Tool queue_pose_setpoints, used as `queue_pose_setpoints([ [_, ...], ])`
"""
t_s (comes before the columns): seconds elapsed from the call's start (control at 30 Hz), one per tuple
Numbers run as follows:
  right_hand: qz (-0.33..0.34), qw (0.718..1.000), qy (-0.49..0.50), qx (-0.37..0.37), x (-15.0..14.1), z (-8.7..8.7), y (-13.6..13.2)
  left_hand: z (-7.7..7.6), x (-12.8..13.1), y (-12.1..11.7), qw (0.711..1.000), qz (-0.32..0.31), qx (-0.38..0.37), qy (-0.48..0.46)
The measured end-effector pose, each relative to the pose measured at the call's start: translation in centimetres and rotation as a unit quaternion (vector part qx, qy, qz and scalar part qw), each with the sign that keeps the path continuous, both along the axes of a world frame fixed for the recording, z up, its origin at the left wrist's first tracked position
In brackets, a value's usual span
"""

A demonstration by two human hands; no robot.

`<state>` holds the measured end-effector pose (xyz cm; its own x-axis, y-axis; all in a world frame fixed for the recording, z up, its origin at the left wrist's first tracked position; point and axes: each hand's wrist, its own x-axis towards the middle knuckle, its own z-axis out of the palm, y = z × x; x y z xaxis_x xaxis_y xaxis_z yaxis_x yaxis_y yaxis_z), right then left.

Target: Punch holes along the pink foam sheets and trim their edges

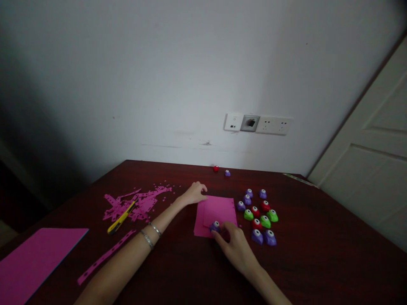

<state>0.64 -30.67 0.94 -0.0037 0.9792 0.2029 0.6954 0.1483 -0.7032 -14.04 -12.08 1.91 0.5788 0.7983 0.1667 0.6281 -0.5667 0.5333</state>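
Right hand (235, 245) pinched purple punch (215, 225) at near edge of pink paper (220, 211); left hand (193, 194), half open, lay by far corner, perhaps to steady it.

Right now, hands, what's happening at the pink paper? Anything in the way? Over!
Right hand holding purple punch at pink sheets' near edge. Left hand open by their far left corner. Other punches close on the right; yellow cutter off left.

Pink paper sheets (219, 211), purple, red and green white-topped punches (257, 238), yellow-and-black cutter (121, 218), dark reddish table (311, 237)
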Motion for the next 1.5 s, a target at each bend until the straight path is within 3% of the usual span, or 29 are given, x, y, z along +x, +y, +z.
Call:
queue_pose_setpoints([
  [0.13, -0.002, 1.000, 0.000, -0.005, -0.1, 0.2, 0.0, 0.2, 1.0, 0.7, 0.994, 0.012, -0.037, 0.099],
  [0.4, -0.007, 1.000, -0.009, -0.002, -0.1, 0.0, -0.1, 0.6, 1.9, 1.6, 0.986, 0.004, -0.093, 0.139],
  [0.57, -0.005, 1.000, -0.022, 0.009, 0.0, -0.3, 0.0, -0.4, 1.8, 2.0, 0.986, -0.009, -0.165, 0.033],
  [0.83, -0.015, 1.000, -0.010, 0.023, -0.2, 0.0, -0.1, -0.3, 0.7, 0.7, 0.949, -0.003, -0.292, -0.122],
  [1.0, -0.011, 0.997, 0.034, 0.073, 0.6, 0.6, 0.0, 0.3, -0.4, 0.4, 0.938, -0.011, -0.315, -0.145],
  [1.17, -0.034, 0.989, 0.144, 0.011, 1.3, 0.7, 0.4, 0.9, -1.6, 0.6, 0.905, 0.007, -0.389, -0.174],
  [1.3, -0.045, 0.980, 0.192, -0.006, 1.3, 0.0, 0.7, 1.1, -2.0, 0.8, 0.894, 0.003, -0.404, -0.195],
  [1.5, -0.052, 0.995, 0.084, -0.003, 1.0, -0.3, 0.4, 1.0, -1.5, 0.4, 0.879, 0.003, -0.426, -0.215],
])
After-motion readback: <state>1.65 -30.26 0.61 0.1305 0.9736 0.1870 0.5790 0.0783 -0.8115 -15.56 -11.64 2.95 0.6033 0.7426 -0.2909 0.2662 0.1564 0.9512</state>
